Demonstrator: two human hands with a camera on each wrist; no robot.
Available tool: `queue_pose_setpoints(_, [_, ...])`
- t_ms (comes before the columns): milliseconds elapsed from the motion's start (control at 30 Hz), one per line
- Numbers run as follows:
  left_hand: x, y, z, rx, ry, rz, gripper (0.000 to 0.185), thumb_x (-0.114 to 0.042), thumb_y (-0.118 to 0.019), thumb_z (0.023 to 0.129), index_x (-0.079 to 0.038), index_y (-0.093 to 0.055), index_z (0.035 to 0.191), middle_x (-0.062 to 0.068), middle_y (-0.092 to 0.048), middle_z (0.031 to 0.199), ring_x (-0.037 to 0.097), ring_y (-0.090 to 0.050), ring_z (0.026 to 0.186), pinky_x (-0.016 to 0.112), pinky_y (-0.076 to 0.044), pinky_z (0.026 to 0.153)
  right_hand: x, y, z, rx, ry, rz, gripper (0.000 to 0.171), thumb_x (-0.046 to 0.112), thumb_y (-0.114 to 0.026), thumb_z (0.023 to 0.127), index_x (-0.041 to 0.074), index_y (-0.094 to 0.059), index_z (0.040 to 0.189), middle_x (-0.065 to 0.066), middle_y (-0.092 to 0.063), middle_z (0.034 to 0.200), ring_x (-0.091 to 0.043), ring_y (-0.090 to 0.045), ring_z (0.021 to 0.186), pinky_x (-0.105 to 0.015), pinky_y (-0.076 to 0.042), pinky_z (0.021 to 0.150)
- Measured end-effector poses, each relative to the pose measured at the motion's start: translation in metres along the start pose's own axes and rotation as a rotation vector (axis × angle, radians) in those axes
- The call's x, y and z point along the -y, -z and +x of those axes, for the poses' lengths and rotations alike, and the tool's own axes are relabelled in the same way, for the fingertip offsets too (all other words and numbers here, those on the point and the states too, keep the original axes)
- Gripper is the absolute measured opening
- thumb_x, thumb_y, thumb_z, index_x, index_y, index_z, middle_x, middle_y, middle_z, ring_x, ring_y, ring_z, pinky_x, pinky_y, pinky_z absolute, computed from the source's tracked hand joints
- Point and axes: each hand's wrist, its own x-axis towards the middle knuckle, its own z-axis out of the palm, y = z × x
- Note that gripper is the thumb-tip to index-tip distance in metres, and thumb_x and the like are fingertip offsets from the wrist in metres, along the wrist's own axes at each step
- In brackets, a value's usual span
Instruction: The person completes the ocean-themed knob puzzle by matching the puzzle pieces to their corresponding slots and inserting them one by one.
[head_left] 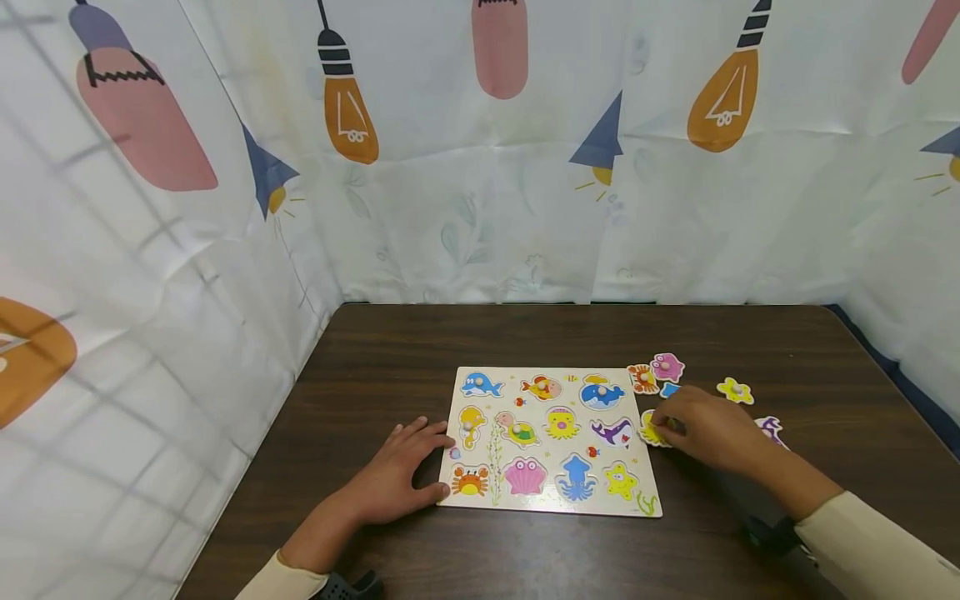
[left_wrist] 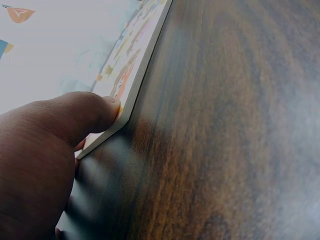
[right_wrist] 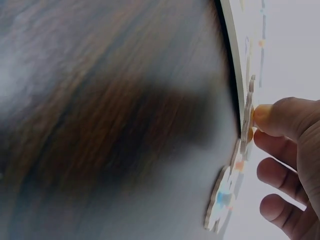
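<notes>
Two hands work the dark counter point(head_left: 390, 350) — the left hand point(head_left: 401, 471) rests flat against the puzzle board's point(head_left: 551, 492) left edge, the right hand point(head_left: 708, 429) pinches a yellow piece point(head_left: 651, 432) just beside the board's right edge.

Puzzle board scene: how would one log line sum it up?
left hand: rests on puzzle board edge | right hand: pinches yellow piece beside board | loose pieces: on table
</notes>
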Motion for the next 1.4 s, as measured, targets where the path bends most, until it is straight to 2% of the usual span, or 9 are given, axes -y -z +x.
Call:
queue_pose_setpoints(333, [-0.001,0.0,0.0,0.005,0.008,0.01,0.058,-0.046,-0.074,0.091,-0.024,-0.056,0.142,0.0,-0.04,0.159,0.033,-0.023,0.153,0.063,-0.012,0.121,0.008,-0.004,0.012,0.039,0.016,0.006,0.015,0.024,-0.087,0.082,0.027,-0.078,0.094,0.012,-0.069,0.095,-0.012,-0.061,0.09,-0.033,-0.056,0.069])
queue_pose_setpoints(633, [0.001,-0.001,0.0,0.001,-0.001,0.002,0.057,-0.046,-0.074,0.091,-0.024,-0.057,0.141,0.0,-0.041,0.159,0.034,-0.024,0.152,0.063,-0.012,0.121,0.016,-0.01,0.024,0.029,0.061,0.008,0.016,0.024,-0.087,0.083,0.024,-0.079,0.096,0.012,-0.07,0.096,-0.014,-0.064,0.094,-0.041,-0.059,0.08])
queue_pose_setpoints(867, [0.002,-0.001,0.0,-0.005,-0.01,-0.006,0.057,-0.046,-0.074,0.091,-0.024,-0.057,0.141,0.0,-0.041,0.159,0.035,-0.024,0.152,0.064,-0.012,0.121,0.023,-0.013,0.032,0.046,0.065,0.031,0.014,0.025,-0.086,0.084,0.026,-0.079,0.096,0.014,-0.069,0.096,-0.012,-0.064,0.095,-0.04,-0.059,0.083])
queue_pose_setpoints(1100, [0.002,-0.002,0.0,-0.007,-0.006,-0.005,0.057,-0.045,-0.074,0.091,-0.024,-0.057,0.141,0.0,-0.042,0.158,0.034,-0.024,0.152,0.064,-0.013,0.121,0.028,-0.016,0.04,0.041,0.094,0.057,0.014,0.021,-0.086,0.085,0.026,-0.079,0.096,0.017,-0.066,0.094,-0.008,-0.06,0.091,-0.031,-0.056,0.074])
queue_pose_setpoints(1400, [0.001,-0.001,-0.001,-0.003,-0.003,-0.009,0.057,-0.046,-0.074,0.091,-0.025,-0.057,0.141,0.0,-0.041,0.159,0.034,-0.023,0.152,0.063,-0.012,0.121,0.037,-0.019,0.049,0.038,0.135,0.088,0.011,0.02,-0.085,0.086,0.024,-0.078,0.094,0.018,-0.063,0.088,-0.006,-0.053,0.083,-0.026,-0.051,0.068])
